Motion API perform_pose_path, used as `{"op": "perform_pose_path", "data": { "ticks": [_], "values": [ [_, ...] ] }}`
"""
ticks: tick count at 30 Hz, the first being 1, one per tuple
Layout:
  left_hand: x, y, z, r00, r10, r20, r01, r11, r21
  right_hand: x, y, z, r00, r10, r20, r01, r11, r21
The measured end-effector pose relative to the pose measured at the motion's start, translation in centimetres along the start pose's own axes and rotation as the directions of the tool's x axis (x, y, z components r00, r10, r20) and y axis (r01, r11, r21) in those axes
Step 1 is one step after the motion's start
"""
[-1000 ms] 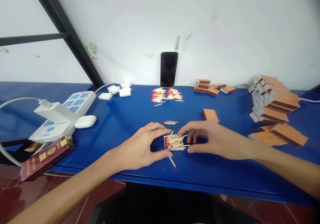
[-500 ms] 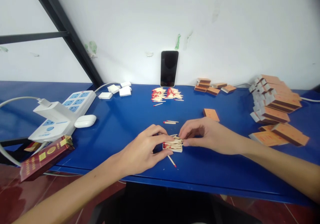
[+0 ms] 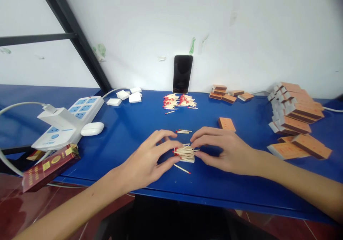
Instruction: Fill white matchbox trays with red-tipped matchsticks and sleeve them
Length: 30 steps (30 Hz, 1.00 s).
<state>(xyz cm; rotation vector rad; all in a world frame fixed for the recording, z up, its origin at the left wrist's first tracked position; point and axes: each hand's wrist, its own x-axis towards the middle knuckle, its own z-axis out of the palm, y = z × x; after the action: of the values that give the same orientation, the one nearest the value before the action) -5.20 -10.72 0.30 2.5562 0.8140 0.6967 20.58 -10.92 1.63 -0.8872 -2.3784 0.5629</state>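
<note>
A small white matchbox tray (image 3: 184, 155) full of red-tipped matches lies near the front of the blue table (image 3: 128, 133). My left hand (image 3: 148, 158) pinches its left end between thumb and fingers. My right hand (image 3: 225, 148) grips its right end the same way, fingers over the match ends. One loose match (image 3: 182, 169) lies just in front of the tray. A few more loose matches (image 3: 183, 131) lie just behind my fingers. An orange matchbox sleeve (image 3: 226, 124) sits behind my right hand.
A pile of matches (image 3: 179, 101) lies by a black phone (image 3: 182, 74) leaning on the wall. Orange matchboxes are stacked at right (image 3: 294, 111) and back (image 3: 227, 94). At left are white trays (image 3: 125, 97), a power strip (image 3: 72, 116), a white earbud case (image 3: 92, 129) and a red packet (image 3: 48, 166).
Both hands closed in from either side and now grip the tray's ends. The loose match in front of the tray has turned to lie more flat.
</note>
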Motion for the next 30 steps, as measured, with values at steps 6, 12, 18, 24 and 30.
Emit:
{"op": "perform_pose_path", "data": {
  "ticks": [6,12,18,24,30],
  "values": [
    [-0.8,1.5,0.3,0.985,0.081,0.154,-0.128,0.938,0.322,0.2,-0.3,0.7,0.986,-0.166,0.02,0.167,0.976,-0.137],
    [-1.0,3.0,0.5,0.982,-0.017,0.187,-0.029,0.97,0.241,-0.6,-1.3,1.1,0.967,-0.229,-0.109,0.207,0.961,-0.182],
    [1.1,3.7,-0.4,0.95,-0.245,-0.191,0.186,0.941,-0.283,1.1,-3.5,1.2,0.972,0.123,-0.199,-0.062,0.956,0.286],
    [1.6,3.0,0.2,0.897,-0.283,-0.338,0.162,0.925,-0.345,2.8,-3.6,2.0,0.914,0.311,-0.262,-0.153,0.859,0.488],
    [1.0,1.3,0.6,0.943,-0.236,-0.233,0.196,0.964,-0.182,2.6,-2.8,1.2,0.925,0.302,-0.232,-0.219,0.921,0.323]
  ]
}}
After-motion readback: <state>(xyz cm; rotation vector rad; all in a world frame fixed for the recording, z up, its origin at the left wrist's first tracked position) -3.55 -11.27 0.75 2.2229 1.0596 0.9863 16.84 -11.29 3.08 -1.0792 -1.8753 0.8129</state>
